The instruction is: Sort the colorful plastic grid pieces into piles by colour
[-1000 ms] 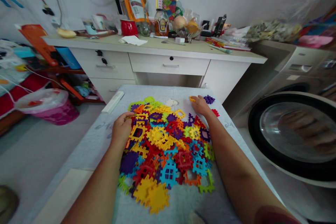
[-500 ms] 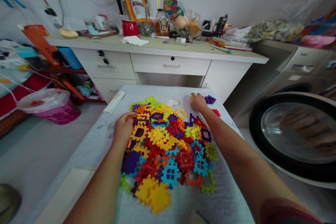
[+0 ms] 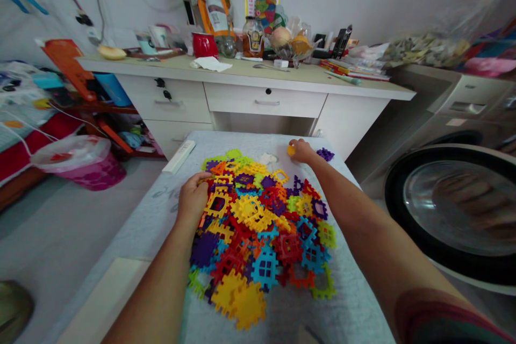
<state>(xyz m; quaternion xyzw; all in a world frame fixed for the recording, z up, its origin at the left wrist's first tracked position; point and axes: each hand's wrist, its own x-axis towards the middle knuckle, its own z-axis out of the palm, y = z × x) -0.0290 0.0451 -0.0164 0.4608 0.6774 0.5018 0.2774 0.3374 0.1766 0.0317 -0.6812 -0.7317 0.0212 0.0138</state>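
A heap of interlocking plastic building pieces [image 3: 265,266] in yellow, red, blue, purple, orange and green covers the middle of the cloth-covered table. My left hand [image 3: 193,196] rests against the heap's left edge with its fingers curled in; what they close on is hidden. Beyond the heap's far right side, my right hand [image 3: 302,150] pinches a small yellow building piece [image 3: 291,150], partly covered by the fingers. Just right of that hand lies a small purple cluster of pieces [image 3: 325,154]. Yellow toothed pieces [image 3: 248,303] lie at the near edge of the heap.
A long white box [image 3: 179,157] lies at the table's far left. Behind stands a white desk [image 3: 266,86] with a jar [image 3: 253,37], a red pot [image 3: 205,45] and other clutter. A washing machine with its round door [image 3: 455,215] open is on the right, a pink bin [image 3: 92,169] on the left.
My right hand has shifted slightly left, and the yellow piece in its fingers shows more. The red piece by my right forearm is now hidden. My left hand stays at the heap's edge.
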